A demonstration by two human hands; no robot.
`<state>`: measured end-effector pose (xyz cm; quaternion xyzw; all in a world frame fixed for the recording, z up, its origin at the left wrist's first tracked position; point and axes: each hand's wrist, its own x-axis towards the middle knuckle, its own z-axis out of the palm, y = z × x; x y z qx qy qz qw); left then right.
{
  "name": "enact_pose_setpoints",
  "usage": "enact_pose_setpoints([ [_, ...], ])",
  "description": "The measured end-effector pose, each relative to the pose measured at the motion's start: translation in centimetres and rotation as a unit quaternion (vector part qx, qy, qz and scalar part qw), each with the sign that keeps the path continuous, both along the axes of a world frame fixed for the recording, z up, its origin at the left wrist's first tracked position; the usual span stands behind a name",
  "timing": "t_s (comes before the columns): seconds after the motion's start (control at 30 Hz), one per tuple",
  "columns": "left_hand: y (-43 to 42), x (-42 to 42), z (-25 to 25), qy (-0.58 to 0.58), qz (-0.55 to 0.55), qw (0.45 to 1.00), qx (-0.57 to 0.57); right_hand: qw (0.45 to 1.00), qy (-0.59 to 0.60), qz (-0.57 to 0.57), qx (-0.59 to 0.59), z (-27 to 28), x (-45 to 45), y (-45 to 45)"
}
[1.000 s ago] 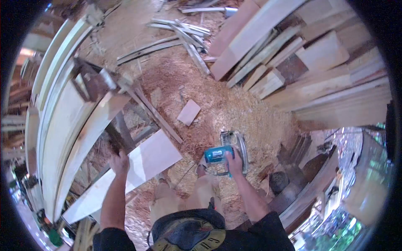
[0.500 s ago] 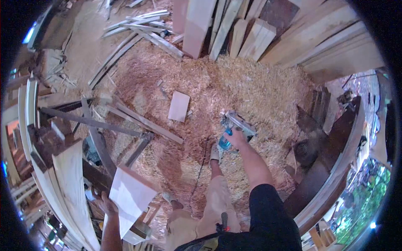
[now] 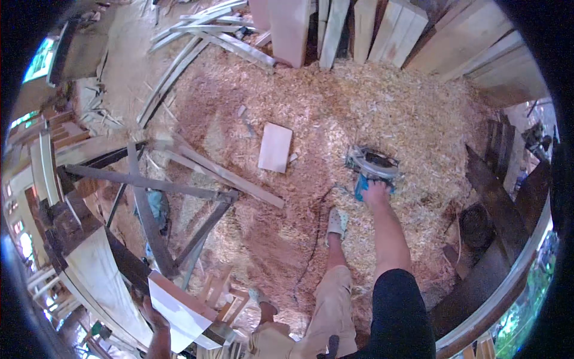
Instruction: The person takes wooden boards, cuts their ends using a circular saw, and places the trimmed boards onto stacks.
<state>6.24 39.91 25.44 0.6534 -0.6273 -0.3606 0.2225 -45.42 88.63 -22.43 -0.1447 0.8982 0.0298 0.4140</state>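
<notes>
My right hand [image 3: 376,192] is wrapped round the handle of a blue circular saw [image 3: 373,167], low over the sawdust at centre right. The saw's metal base and guard point away from me. At the lower left, my left hand [image 3: 155,318] lies against the near-left edge of a pale wooden board [image 3: 179,308], its fingers partly hidden. That board rests by a dark beam of a wooden frame [image 3: 161,188]. A dark cord [image 3: 311,257] runs over the sawdust beside my foot.
A small rectangular wood piece [image 3: 275,148] and a long strip [image 3: 239,179] lie on the sawdust floor. Planks [image 3: 290,33] lean at the top right, thin offcuts [image 3: 224,39] are heaped at the top left, and dark timber [image 3: 478,299] stands at the right.
The view has turned. My right hand has carried the saw forward and to the right, and it has rotated. The board and my left hand now appear lower in the view.
</notes>
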Motion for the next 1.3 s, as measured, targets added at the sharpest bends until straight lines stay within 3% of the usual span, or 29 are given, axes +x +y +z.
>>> enact_pose_setpoints([
  [0.07, 3.3, -5.8, 1.4, 0.006, -0.024, 1.0, -0.016, 0.998, 0.066, -0.002, -0.021, -1.4, 2.5, 1.9],
  [0.13, 1.2, -1.2, 0.6, 0.003, -0.011, 1.0, 0.001, 0.983, 0.176, -0.002, -0.057, -1.9, 5.3, 4.2],
  [0.2, -1.2, 2.8, -1.1, 0.018, 0.0, 1.0, 0.013, 0.991, 0.121, -0.039, -0.031, 3.5, 5.9, 2.4],
  [0.23, -0.1, 0.2, -1.2, -0.067, -0.068, 0.991, -0.089, 0.996, 0.031, -0.074, -0.04, 6.4, 6.4, 1.8],
  [0.27, 1.6, -3.2, 0.4, -0.131, -0.039, 0.988, -0.07, 0.998, 0.021, -0.051, -0.021, 9.1, 7.9, 0.9],
  [0.3, 2.7, -5.7, 0.8, -0.056, -0.035, 0.997, -0.046, 0.996, -0.015, 0.084, -0.01, 0.3, 12.8, 4.3],
  [0.33, 3.3, -7.1, 1.3, 0.022, -0.033, 0.999, -0.021, 0.993, -0.101, -0.053, 0.01, 6.5, 12.6, 2.3],
  [0.37, 3.6, -7.4, 2.1, -0.053, -0.037, 0.998, -0.015, 0.993, -0.085, -0.061, -0.052, 11.1, 13.7, 1.3],
  [0.4, 3.4, -6.6, -0.1, 0.086, -0.025, 0.993, -0.072, 0.993, -0.059, 0.086, -0.054, 6.1, 18.7, 3.1],
  [0.43, 3.1, -5.5, -0.2, -0.021, -0.072, 0.992, -0.103, 0.985, -0.116, -0.076, -0.097, 13.1, 18.6, 0.8],
  [0.47, 2.8, -5.0, -0.1, -0.128, -0.115, 0.976, -0.134, 0.955, -0.208, -0.136, -0.161, 19.5, 18.7, -0.3],
  [0.53, 3.6, -6.3, 1.9, -0.332, -0.098, 0.936, -0.066, 0.942, -0.286, -0.106, -0.139, 21.7, 22.7, -2.8],
  [0.57, 4.3, -9.0, 3.9, -0.318, -0.067, 0.944, -0.056, 0.93, -0.335, -0.082, -0.125, 22.6, 24.4, -4.4],
  [0.6, 3.0, -5.6, 0.1, -0.317, -0.066, 0.939, -0.119, 0.916, -0.375, -0.066, -0.128, 23.5, 26.3, -5.6],
  [0.63, 3.9, -7.9, 2.9, -0.325, -0.074, 0.939, -0.087, 0.903, -0.402, -0.054, -0.142, 24.4, 28.0, -7.2],
  [0.67, 5.1, -10.2, 6.1, -0.331, -0.083, 0.938, -0.055, 0.9, -0.346, -0.036, -0.262, 26.4, 29.5, -8.1],
  [0.7, 3.3, -7.1, 1.9, -0.342, -0.073, 0.936, -0.043, 0.886, -0.277, -0.005, -0.372, 28.2, 31.2, -9.0],
  [0.77, 4.2, -8.7, 4.5, -0.333, -0.076, 0.938, -0.065, 0.819, -0.451, -0.112, -0.337, 30.4, 31.8, -12.6],
  [0.8, 1.7, -5.0, -2.7, -0.333, -0.072, 0.939, -0.047, 0.791, -0.499, -0.147, -0.321, 32.6, 31.5, -14.3],
  [0.83, 1.3, -5.2, -2.6, -0.306, -0.087, 0.947, -0.046, 0.797, -0.487, -0.145, -0.326, 38.6, 30.8, -16.1],
  [0.87, 1.8, -5.3, -2.0, -0.282, -0.102, 0.953, -0.045, 0.802, -0.477, -0.144, -0.329, 43.4, 30.8, -17.4],
  [0.97, 4.3, -7.5, 9.4, -0.224, -0.128, 0.963, 0.082, 0.71, -0.558, -0.247, -0.351, 47.4, 31.8, -19.7],
  [1.0, 3.8, -6.0, 8.6, -0.203, -0.131, 0.969, 0.045, 0.693, -0.556, -0.269, -0.371, 49.7, 31.8, -20.6],
  [1.03, 3.3, -4.8, 6.7, -0.181, -0.135, 0.974, 0.007, 0.734, -0.531, -0.274, -0.323, 50.4, 31.8, -21.5],
  [1.07, 2.8, -3.6, 5.4, -0.16, -0.137, 0.977, -0.031, 0.715, -0.537, -0.294, -0.338, 49.9, 32.0, -22.1],
  [1.13, 2.6, 1.8, 7.4, -0.145, -0.235, 0.958, -0.074, 0.674, -0.55, -0.333, -0.364, 47.4, 33.2, -22.9],
  [1.17, 2.8, 5.1, 8.8, -0.14, -0.282, 0.944, -0.093, 0.705, -0.513, -0.326, -0.366, 48.4, 34.0, -23.4],
  [1.23, 1.2, 10.2, 9.0, -0.195, -0.323, 0.922, -0.086, 0.761, -0.436, -0.313, -0.365, 50.4, 35.5, -24.1],
  [1.3, -2.7, 17.6, 6.5, -0.312, -0.301, 0.901, -0.02, 0.761, -0.45, -0.284, -0.371, 47.8, 35.7, -25.1],
])
